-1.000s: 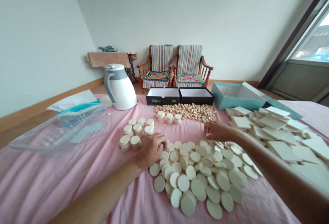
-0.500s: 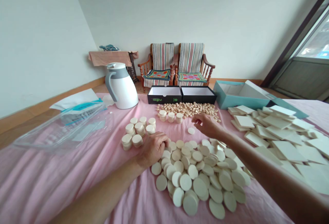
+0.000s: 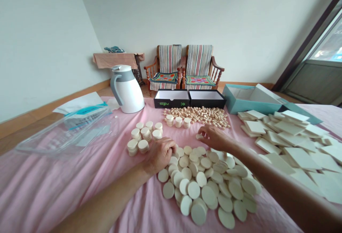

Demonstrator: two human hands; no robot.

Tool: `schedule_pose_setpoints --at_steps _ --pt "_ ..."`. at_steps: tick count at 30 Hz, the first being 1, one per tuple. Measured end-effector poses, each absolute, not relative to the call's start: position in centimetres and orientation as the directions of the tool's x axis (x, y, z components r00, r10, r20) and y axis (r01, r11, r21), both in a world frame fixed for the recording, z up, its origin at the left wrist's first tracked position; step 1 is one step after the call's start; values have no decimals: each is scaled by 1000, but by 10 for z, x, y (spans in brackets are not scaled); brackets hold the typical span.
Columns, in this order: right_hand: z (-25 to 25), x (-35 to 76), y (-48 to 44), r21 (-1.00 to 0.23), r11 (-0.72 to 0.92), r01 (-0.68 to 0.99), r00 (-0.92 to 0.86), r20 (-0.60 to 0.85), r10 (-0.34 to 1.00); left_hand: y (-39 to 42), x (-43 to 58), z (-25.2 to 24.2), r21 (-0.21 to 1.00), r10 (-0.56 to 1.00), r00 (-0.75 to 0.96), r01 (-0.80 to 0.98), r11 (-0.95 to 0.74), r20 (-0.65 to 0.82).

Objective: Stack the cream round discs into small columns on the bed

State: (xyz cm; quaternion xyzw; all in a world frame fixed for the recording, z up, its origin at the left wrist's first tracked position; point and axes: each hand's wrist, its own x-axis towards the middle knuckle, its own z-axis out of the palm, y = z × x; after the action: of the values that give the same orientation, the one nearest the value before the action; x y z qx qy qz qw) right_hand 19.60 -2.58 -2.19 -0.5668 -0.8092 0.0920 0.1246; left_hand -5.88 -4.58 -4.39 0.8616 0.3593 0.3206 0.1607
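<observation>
My right hand is lowered over a single pale round wooden disc lying beyond the main heap. Its thumb and fingers are bent together at the disc's right edge. Closed, with the fingers curled under, my left hand rests at the left edge of a loose heap of round wooden discs; whatever it may hold is hidden. To its left stand several short stacks of discs. Behind the hands, three more stacks form a row in front of small wooden beads or pegs.
Square white-wood tiles are heaped at the right, before a teal box. Two black boxes stand at the back. A white and grey jug and a clear plastic tray are on the left of the pink cloth.
My right hand has moved down and slightly left onto the lone disc, its fingers now covering part of it. The left hand has stayed in place.
</observation>
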Motion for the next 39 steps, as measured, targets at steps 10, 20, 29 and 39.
schedule_pose_setpoints --at_steps 10,20,29,39 --pt "-16 200 -27 -332 484 810 -482 94 871 -46 -59 -45 500 720 540 520 -693 435" --pt "-8 177 0 -346 367 864 -248 342 907 -49 -59 -39 494 706 553 507 -706 442" --pt "-5 151 28 -315 329 890 -198 382 903 -50 -60 -38 489 708 568 516 -703 419" --pt "-5 171 9 -442 313 841 -107 430 897 -50 -59 -38 497 712 565 515 -699 417"
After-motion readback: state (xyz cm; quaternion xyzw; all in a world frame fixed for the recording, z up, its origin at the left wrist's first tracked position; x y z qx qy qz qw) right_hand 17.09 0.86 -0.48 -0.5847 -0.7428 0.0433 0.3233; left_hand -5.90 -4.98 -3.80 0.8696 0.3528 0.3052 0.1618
